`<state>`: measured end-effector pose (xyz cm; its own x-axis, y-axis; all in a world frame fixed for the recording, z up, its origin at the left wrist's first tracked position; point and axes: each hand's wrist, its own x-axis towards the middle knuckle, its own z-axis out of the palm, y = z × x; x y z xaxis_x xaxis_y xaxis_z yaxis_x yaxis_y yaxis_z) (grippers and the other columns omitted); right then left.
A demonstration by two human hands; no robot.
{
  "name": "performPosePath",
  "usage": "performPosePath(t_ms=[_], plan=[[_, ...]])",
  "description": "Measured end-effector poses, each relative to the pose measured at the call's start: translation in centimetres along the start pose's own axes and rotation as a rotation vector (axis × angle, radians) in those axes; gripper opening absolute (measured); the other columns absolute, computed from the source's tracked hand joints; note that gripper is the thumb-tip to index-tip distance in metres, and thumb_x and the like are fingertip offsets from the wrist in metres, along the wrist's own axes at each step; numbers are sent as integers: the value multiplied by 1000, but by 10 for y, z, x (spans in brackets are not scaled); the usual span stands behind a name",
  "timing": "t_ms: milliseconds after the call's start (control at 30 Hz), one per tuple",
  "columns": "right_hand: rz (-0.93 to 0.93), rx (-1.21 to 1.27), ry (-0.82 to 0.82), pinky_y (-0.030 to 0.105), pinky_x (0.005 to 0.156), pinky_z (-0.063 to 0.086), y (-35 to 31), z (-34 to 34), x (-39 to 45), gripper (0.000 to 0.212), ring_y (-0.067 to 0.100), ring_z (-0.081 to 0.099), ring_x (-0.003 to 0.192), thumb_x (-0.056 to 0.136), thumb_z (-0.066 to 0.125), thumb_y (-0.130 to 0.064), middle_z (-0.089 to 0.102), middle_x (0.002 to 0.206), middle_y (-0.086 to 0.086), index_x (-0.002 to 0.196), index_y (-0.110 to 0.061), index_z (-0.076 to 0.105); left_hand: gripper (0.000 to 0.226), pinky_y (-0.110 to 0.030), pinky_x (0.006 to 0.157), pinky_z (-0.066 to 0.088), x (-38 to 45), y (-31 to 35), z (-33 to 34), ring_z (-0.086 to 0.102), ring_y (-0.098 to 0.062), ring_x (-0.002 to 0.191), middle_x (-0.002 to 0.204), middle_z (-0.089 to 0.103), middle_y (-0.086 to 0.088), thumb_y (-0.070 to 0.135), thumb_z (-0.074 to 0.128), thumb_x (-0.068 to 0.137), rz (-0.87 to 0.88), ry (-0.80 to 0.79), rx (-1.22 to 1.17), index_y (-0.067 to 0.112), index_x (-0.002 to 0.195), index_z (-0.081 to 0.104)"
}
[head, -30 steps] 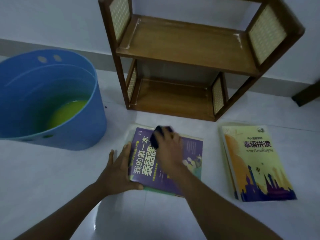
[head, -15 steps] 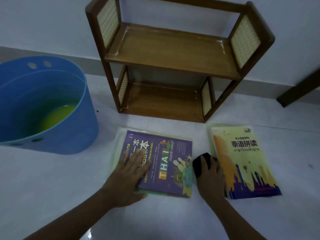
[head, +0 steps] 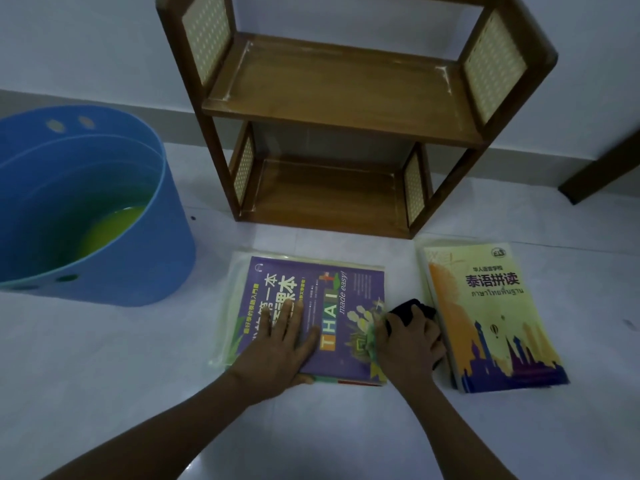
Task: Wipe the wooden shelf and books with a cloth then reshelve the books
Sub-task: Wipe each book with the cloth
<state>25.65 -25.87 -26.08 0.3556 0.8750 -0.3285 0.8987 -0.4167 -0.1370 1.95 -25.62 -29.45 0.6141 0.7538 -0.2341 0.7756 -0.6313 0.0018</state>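
Note:
A purple book (head: 332,306) lies flat on the white floor, on top of a pale book beneath it. My left hand (head: 277,348) presses flat on its cover, fingers spread. My right hand (head: 408,341) grips a dark cloth (head: 412,308) at the book's right edge, in the gap beside a yellow book (head: 491,317). The yellow book lies flat on the right, also on a stack. Behind both stands the wooden shelf (head: 343,102), two tiers with woven side panels, with nothing on its boards.
A blue bucket (head: 114,271) with yellow-green liquid inside sits at the left. A dark wooden furniture leg (head: 599,168) angles in at the right edge. The wall and skirting run behind the shelf.
My right hand swept the cloth from the purple book's top left across to its right edge. My left hand moved from the book's left edge onto its cover.

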Motion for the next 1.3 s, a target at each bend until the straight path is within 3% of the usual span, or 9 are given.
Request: performPosePath(t_ms=[200,333,433,567,700,900,1133,1200,1300], plan=[[93,431,-123,46,101,35,3,-27,27,61,37,46,122,97,23,-57,52,129,18,89,-19,68,41,-55,66,58,1,-2,-33,64,-53,96,113,62,-35,22,31,90,238,34,186,1,123,46],[256,940,32,45,100,44,17,-55,36,33,25,55,111,95,41,-29,59,122,4,117,-16,61,31,-32,50,55,12,-16,-113,66,-23,63,90,70,-8,30,31,91,106,256,6,15,112,49],[137,1151,-44,48,102,43,8,-60,28,30,22,56,115,92,47,-40,58,127,3,120,-33,55,34,-22,50,47,10,-30,-172,58,-12,63,85,62,8,45,31,97,-100,366,-354,25,118,47],[-75,1349,-465,38,92,49,-25,-73,16,34,15,62,111,96,47,-43,64,123,-6,127,-31,50,29,-25,66,55,-4,-36,-184,67,-9,76,86,68,3,44,34,100,-270,564,-1148,25,108,54],[-38,1330,-390,48,85,56,-31,-67,24,27,27,70,97,94,60,-25,69,112,11,119,-16,56,23,-31,76,54,-2,-39,-132,70,-9,82,92,71,0,35,39,100,-564,403,-1444,22,99,58],[-71,716,-299,36,74,51,-39,-29,38,16,26,63,85,87,53,-7,63,94,9,103,-10,54,29,-31,72,54,3,-60,-46,66,-14,82,97,69,-5,34,41,100,-618,-15,-935,14,92,61],[-246,-88,206,54,102,41,9,-8,15,56,39,45,128,85,59,-22,43,145,13,138,-20,44,49,-34,76,46,-4,-67,-25,57,-28,102,113,58,-13,53,49,87,-488,157,-339,11,112,55],[-266,-122,150,56,97,46,33,8,8,62,45,47,124,75,66,-14,44,142,17,134,-19,49,79,-48,106,36,-5,-71,-22,34,-36,139,153,32,-15,63,34,87,-431,102,-347,8,143,34],[-202,229,216,49,89,53,44,-7,24,48,38,59,108,75,60,-3,58,121,16,121,-14,54,104,-49,117,0,-3,-78,-20,-14,-19,146,152,-22,2,78,-20,70,-312,-69,-303,16,152,-7]])
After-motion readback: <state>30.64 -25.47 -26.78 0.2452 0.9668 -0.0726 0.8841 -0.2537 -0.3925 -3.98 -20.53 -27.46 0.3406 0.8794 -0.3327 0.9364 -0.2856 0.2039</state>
